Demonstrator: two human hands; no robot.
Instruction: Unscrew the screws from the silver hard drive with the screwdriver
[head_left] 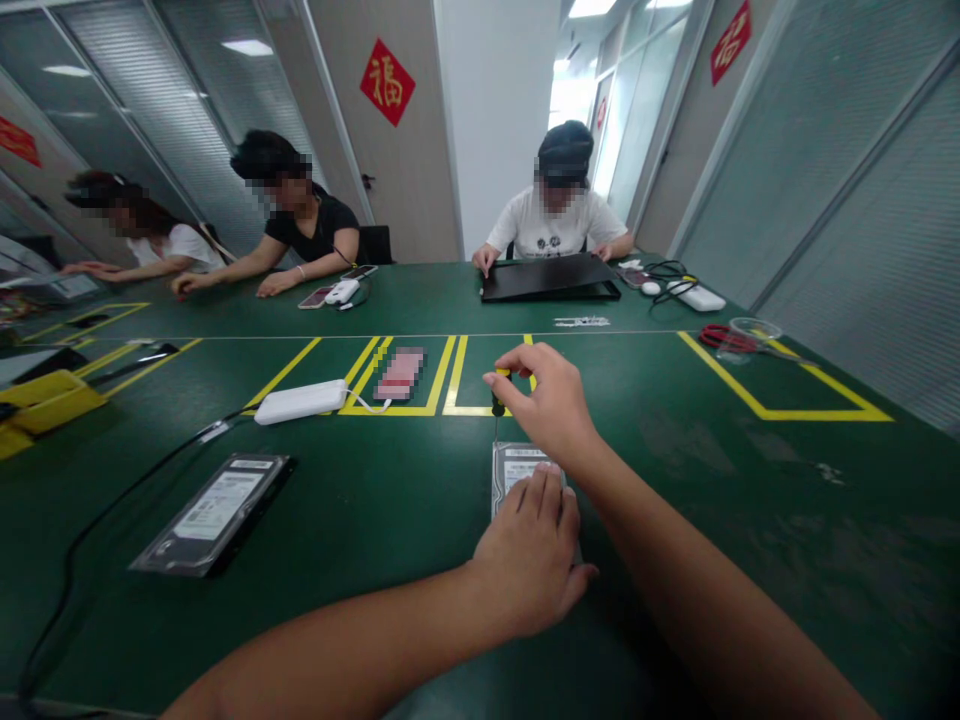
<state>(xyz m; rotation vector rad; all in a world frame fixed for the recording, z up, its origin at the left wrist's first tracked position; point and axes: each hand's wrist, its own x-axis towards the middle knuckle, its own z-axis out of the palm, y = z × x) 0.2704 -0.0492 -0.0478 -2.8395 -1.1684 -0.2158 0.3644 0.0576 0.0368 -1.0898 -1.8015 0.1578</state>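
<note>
Screwdriver point(498, 405) upright, tip down at far corner of hard drive point(517, 461)

The central red diamond sign point(387, 82) bears a gold 福, and the right-hand red diamond sign point(730, 42) shows the same character.

Our left hand point(532, 550) rests on a hard drive point(510, 462) on the green table point(375, 530), and our right hand point(551, 400) pinches a yellow-and-black screwdriver point(498, 402) upright at its far left corner (the small tip seems to touch), while a second drive point(217, 508) lies apart, leftward.
</note>
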